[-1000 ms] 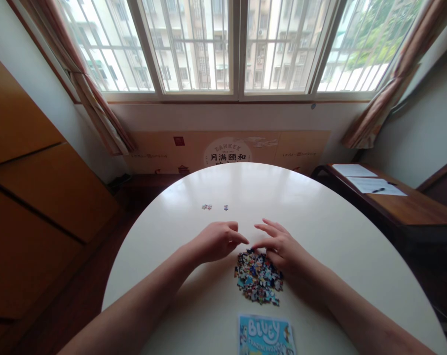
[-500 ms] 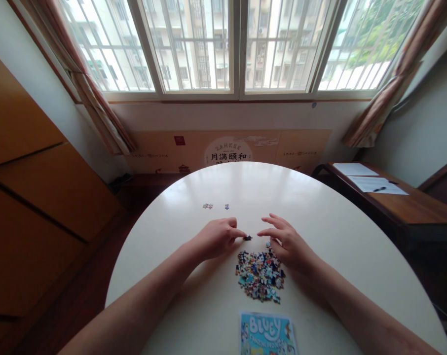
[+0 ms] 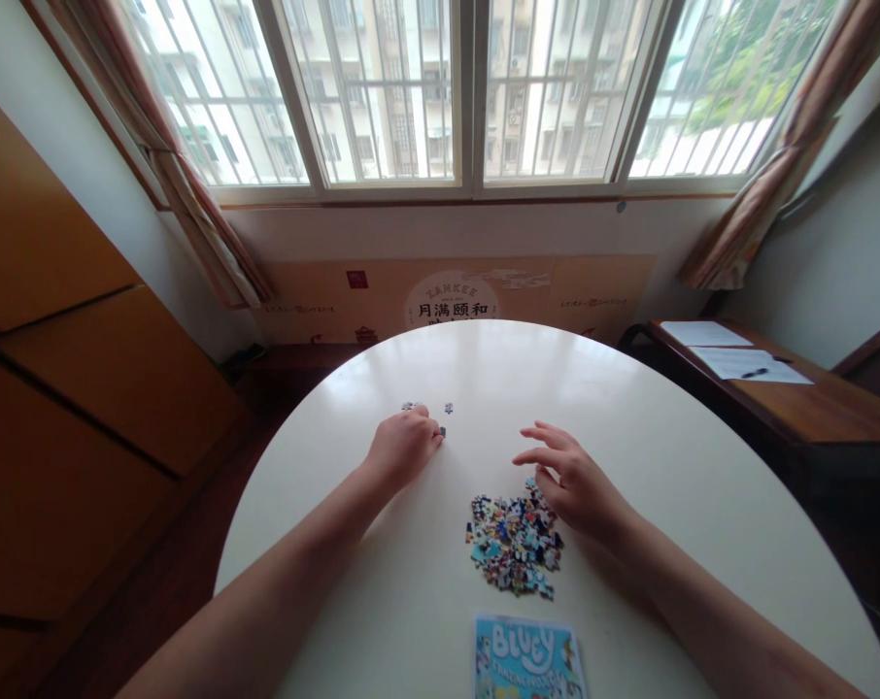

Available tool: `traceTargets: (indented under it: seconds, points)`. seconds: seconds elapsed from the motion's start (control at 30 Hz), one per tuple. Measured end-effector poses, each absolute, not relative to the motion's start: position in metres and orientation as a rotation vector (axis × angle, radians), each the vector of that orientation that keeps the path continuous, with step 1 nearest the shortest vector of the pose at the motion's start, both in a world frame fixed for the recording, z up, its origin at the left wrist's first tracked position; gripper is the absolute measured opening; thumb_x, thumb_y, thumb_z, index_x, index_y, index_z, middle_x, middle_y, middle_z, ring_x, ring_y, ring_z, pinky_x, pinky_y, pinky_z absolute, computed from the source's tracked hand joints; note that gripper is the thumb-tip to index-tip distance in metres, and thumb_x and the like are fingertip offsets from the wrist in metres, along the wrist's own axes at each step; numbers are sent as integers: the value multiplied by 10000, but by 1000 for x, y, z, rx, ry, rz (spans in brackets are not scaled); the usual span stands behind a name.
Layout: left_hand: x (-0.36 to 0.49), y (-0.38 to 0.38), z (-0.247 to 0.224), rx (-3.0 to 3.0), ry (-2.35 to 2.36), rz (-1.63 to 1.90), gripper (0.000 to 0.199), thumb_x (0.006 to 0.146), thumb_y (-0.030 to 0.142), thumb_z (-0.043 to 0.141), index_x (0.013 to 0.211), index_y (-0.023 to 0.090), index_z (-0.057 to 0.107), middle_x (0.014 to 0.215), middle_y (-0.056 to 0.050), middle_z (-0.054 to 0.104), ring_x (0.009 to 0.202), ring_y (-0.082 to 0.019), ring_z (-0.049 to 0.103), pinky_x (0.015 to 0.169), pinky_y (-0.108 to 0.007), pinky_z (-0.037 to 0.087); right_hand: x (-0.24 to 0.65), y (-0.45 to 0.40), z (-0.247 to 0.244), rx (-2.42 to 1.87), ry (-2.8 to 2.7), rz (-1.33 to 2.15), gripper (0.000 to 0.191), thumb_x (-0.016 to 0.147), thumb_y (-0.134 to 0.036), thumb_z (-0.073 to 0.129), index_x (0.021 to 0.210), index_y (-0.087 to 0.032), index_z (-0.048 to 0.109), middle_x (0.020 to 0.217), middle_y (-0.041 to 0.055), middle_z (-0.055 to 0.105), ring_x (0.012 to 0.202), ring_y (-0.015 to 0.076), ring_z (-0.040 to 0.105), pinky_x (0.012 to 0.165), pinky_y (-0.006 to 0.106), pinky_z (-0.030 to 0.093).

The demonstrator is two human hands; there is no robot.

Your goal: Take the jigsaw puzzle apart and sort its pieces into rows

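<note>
A heap of small multicoloured puzzle pieces (image 3: 514,544) lies on the white round table (image 3: 382,612). Left of and beyond the heap, my left hand (image 3: 407,445) has its fingers closed on a dark puzzle piece (image 3: 442,433). Just past that hand lie a few pieces (image 3: 407,406), partly covered by it, and a single piece (image 3: 449,409) stands apart to their right. My right hand (image 3: 567,476) is at the heap's upper right edge, fingers spread, holding nothing that shows. A blue "Bluey" picture card or box (image 3: 528,660) lies nearest to me, below the heap.
Behind the table are a printed cardboard panel (image 3: 527,282) and a barred window. On the right, a wooden side table (image 3: 767,408) carries white papers (image 3: 746,364) and a dark pen-like object. Orange-brown cabinets (image 3: 68,369) stand on the left.
My left hand has moved away from the heap, up and to the left, taking the dark piece with it. My right hand has hardly moved.
</note>
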State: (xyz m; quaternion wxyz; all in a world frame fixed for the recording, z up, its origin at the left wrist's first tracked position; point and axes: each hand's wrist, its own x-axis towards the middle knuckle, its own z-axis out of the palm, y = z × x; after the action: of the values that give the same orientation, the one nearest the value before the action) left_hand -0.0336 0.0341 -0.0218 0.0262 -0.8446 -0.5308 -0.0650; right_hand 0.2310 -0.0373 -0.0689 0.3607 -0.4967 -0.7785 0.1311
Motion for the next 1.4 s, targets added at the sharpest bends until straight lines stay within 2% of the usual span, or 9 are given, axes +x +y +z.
traceTargets:
  seconds: [0.17,0.47,0.77,0.87,0.97,1.03,1.17,1.4]
  points:
    - [-29,42,-25,-2490,-1762,-179,285,935,265,499,795,196,738,890,-36,659,709,-146,620,612,-248,407,229,-35,-71,-1263,-1997,395,377,781,-50,484,942,-247,763,1294,97,622,1294,288,503,1077,536,407]
    - [-28,51,-33,-2415,-1832,-180,349,979,330,430,906,199,745,906,-55,641,683,-161,629,592,-262,418,230,-35,-73,-1251,-2028,373,365,799,-57,482,951,-246,753,1292,98,618,1296,290,499,1067,545,418]
    - [-25,50,-35,-2441,-1877,-192,346,987,368,415,1129,227,697,988,-76,626,782,-193,634,692,-294,465,228,-35,-71,-1247,-2023,373,355,803,-65,476,935,-240,756,1289,104,619,1287,293,509,1065,541,423]
    - [-25,49,-40,-2435,-1757,-316,356,960,394,480,1218,230,663,1093,-116,622,985,-260,597,817,-360,475,228,-36,-70,-1248,-2024,371,354,810,-65,473,935,-238,755,1290,102,618,1290,286,506,1067,533,423]
    - [-25,50,-48,-2414,-1608,-400,390,923,429,548,1252,249,655,1387,-160,505,1288,-337,420,1032,-490,362,228,-36,-69,-1247,-2021,368,357,806,-60,477,936,-243,755,1285,98,621,1290,286,507,1071,530,421]
    - [-25,50,-53,-2417,-1589,-397,378,928,444,534,1237,273,668,1503,-140,406,1389,-351,301,1107,-552,248,227,-36,-69,-1243,-2021,367,357,801,-58,482,933,-247,755,1283,95,624,1286,289,511,1068,529,425]
    - [-25,52,-58,-2442,-1621,-365,391,951,475,476,1254,306,655,1545,-120,361,1438,-344,231,1134,-613,139,227,-36,-68,-1238,-2028,364,356,806,-63,477,933,-245,756,1282,101,624,1284,292,515,1061,530,433]
    - [-26,51,-53,-2421,-1644,-410,395,944,489,483,1259,319,650,1533,-100,380,1434,-334,258,1144,-618,132,227,-36,-69,-1237,-2024,358,357,805,-61,479,934,-250,753,1284,94,623,1292,285,506,1067,529,430]
